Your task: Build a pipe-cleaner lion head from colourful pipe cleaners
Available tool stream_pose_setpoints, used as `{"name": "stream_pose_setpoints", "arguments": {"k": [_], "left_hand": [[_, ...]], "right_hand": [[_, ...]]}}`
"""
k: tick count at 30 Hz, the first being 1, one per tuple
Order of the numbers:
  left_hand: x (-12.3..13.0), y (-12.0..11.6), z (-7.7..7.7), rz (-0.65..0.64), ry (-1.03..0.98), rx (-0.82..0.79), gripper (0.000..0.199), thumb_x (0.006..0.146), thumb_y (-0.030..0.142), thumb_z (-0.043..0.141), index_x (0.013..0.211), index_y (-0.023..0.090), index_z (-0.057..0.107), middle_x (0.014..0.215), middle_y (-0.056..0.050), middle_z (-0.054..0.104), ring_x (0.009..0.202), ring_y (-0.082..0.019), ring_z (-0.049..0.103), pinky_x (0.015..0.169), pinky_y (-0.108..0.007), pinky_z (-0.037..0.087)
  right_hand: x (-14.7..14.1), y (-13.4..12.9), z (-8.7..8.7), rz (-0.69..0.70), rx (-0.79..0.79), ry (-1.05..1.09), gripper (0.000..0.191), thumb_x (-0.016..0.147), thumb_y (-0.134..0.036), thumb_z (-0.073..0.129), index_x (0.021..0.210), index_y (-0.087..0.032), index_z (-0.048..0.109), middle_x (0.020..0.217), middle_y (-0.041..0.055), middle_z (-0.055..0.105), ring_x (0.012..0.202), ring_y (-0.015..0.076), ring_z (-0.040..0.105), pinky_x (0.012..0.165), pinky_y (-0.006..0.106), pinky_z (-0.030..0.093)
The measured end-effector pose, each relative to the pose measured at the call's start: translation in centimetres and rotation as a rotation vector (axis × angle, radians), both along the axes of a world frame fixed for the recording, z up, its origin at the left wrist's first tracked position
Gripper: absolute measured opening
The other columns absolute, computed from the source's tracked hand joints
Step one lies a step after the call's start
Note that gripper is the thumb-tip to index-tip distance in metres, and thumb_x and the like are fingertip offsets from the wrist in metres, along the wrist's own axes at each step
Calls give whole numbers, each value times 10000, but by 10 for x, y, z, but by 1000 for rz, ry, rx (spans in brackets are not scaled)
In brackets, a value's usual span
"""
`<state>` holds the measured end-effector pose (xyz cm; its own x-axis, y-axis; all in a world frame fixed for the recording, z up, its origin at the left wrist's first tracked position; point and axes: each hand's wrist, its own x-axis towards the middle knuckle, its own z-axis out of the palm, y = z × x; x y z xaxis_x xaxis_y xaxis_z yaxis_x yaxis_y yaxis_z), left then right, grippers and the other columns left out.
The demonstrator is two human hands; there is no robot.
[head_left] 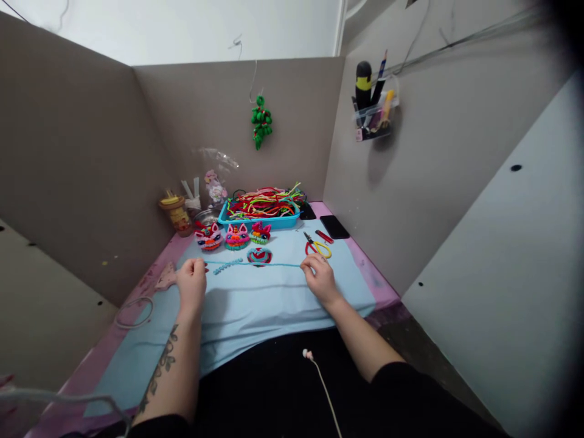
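Observation:
A thin light blue cord [283,264] is stretched almost level above the table between my two hands. My left hand [191,281] is closed in a fist around its left end. With fingertips pinched together, my right hand [319,278] grips the right end. Just behind the cord lies a round red-and-blue piece [260,256], and a short knotted blue strip [227,266] rests nearer my left hand. Pliers [318,246] with red and yellow handles lie just beyond my right hand.
Several colourful animal-head figures [236,236] stand before a blue tray [260,223] heaped with cords. A phone [334,227] and a small red tool [324,236] lie at right. A cup [177,214] stands back left, and a cable loop [134,312] lies front left. Partition walls enclose the table.

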<state>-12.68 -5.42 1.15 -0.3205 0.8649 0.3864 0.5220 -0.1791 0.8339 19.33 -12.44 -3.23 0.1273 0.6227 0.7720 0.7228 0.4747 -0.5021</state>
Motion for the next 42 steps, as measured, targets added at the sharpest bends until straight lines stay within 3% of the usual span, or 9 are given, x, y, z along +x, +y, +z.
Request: {"name": "stream_pose_setpoints", "arguments": {"k": [3, 6, 8, 14, 23, 28, 33, 36, 42], "left_hand": [[0, -14, 5, -77, 256, -51, 293, 805, 346, 440, 815, 127, 635, 797, -128, 675, 800, -273, 626, 742, -384, 474], [24, -36, 15, 53, 457, 201, 437, 798, 353, 526, 1163, 116, 565, 1320, -213, 494, 1282, -383, 359, 1019, -538, 282], [51, -46, 16, -195, 533, 239, 407, 804, 313, 545, 1190, 185, 564, 1373, -153, 468, 1356, -348, 256, 1081, -525, 191], [113, -27, -16, -655, 592, -28, 252, 848, 230, 483, 1050, 217, 633, 1034, -140, 674, 1025, -293, 589, 901, -413, 405], [142, 4, -31, -607, 784, -40, 271, 856, 137, 399, 1011, 209, 609, 852, -89, 676, 813, -229, 641, 705, -313, 454], [135, 10, -49, -672, 428, 368, 287, 886, 113, 352, 1037, 165, 590, 1025, -111, 654, 990, -186, 598, 871, -316, 460], [127, 17, -62, -528, 225, 404, 279, 915, 218, 381, 1111, 155, 569, 1030, -117, 661, 969, -190, 613, 840, -326, 486], [127, 18, -62, -512, 170, 359, 282, 913, 270, 407, 1082, 159, 603, 1037, -110, 670, 964, -196, 616, 841, -333, 484], [130, 14, -52, -499, 64, 280, 273, 896, 290, 452, 1015, 163, 663, 863, -76, 685, 819, -179, 620, 783, -313, 483]], "right_hand": [[-8, 5, 1, 17, -53, 1, 134, 822, -138, 490, 738, -201, 574, 788, 37, 577, 811, 186, 544, 778, 330, 453], [-26, 7, 1, 49, -80, 17, 132, 821, -125, 495, 738, -196, 569, 800, 37, 569, 815, 174, 548, 779, 311, 455], [-39, 7, 1, 85, -102, 28, 132, 821, -118, 497, 741, -194, 571, 805, 34, 567, 818, 168, 551, 770, 296, 459], [-43, 20, 1, 171, -162, 11, 105, 820, -151, 522, 752, -194, 588, 820, 32, 586, 788, 156, 578, 686, 258, 469], [-18, 110, -5, -278, -698, -270, 215, 831, -224, 540, 1029, -150, 579, 998, 121, 643, 920, 242, 613, 701, 299, 435], [-28, 104, -10, -379, -822, -342, 285, 852, -190, 471, 1134, -160, 503, 1124, 148, 571, 1016, 264, 583, 730, 318, 430], [-20, 99, -13, -366, -881, -350, 295, 855, -97, 386, 1125, -143, 495, 1046, 152, 599, 965, 275, 603, 713, 338, 439], [-14, 99, -17, -353, -757, -276, 356, 854, -85, 374, 1198, -129, 456, 1048, 163, 599, 965, 265, 597, 750, 349, 443], [-19, 87, -16, -85, -64, -36, 289, 873, -132, 347, 1102, -152, 522, 1034, 137, 558, 982, 228, 550, 829, 372, 464]]}}
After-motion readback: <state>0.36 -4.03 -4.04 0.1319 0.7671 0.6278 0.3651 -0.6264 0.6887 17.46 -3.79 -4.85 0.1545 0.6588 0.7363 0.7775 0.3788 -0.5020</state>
